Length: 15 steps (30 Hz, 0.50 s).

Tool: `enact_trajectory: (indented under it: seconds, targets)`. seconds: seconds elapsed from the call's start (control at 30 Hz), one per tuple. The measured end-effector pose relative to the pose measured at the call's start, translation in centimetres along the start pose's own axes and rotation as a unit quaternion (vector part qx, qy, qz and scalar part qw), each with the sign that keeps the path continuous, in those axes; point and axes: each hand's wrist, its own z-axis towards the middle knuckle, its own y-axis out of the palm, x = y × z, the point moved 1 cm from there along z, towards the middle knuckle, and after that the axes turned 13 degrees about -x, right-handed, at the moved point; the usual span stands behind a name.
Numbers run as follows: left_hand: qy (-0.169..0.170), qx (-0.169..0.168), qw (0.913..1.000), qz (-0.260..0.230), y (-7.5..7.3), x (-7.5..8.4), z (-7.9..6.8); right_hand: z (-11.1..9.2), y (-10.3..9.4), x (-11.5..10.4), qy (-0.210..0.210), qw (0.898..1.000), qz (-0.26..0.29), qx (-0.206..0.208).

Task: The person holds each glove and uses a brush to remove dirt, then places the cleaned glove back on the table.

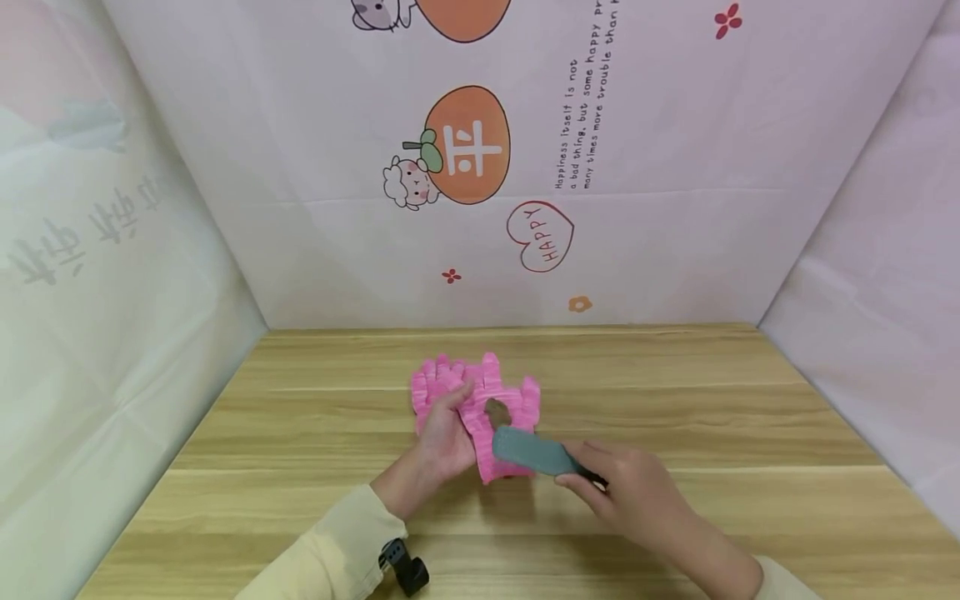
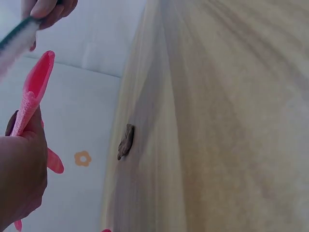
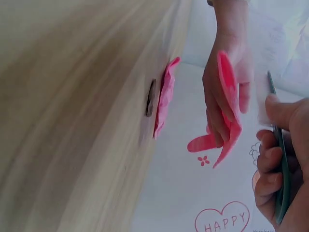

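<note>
My left hand (image 1: 447, 433) holds a pink knit glove (image 1: 483, 450) above the table, thumb on top and fingers underneath. A brown lump or patch (image 1: 497, 412) shows on the glove's upper side. In my right hand (image 1: 637, 496) is a teal brush (image 1: 532, 451), gripped by its handle. The brush head is just over the glove's near part; its pale bristles (image 2: 18, 47) show in the left wrist view. A second pink glove (image 3: 166, 99) lies on the table beyond, partly covered by the left hand in the head view.
A brown, crumpled-looking piece (image 2: 126, 141) lies on the wooden table (image 1: 675, 400), near the second glove. A white printed sheet (image 1: 637, 250) stands behind the table's far edge, with more sheets at both sides. A black band (image 1: 405, 568) is at the left wrist.
</note>
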Motion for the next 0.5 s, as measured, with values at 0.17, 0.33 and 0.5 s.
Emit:
enact_trajectory:
  seconds: [0.17,0.33,0.5]
  targets:
    - [-0.017,0.012,0.9997,0.011,0.1,-0.4,-0.5,0.4,0.2,0.6,0.046,0.999,-0.022,0.005]
    - [-0.017,0.000,0.9998,0.011,0.0,-0.5,-0.7,0.8,0.6,0.9,0.085,0.995,-0.045,-0.013]
    - [-0.014,-0.005,0.9999,0.007,-0.1,-0.3,-1.0,1.3,1.0,1.0,0.113,0.991,-0.058,-0.039]
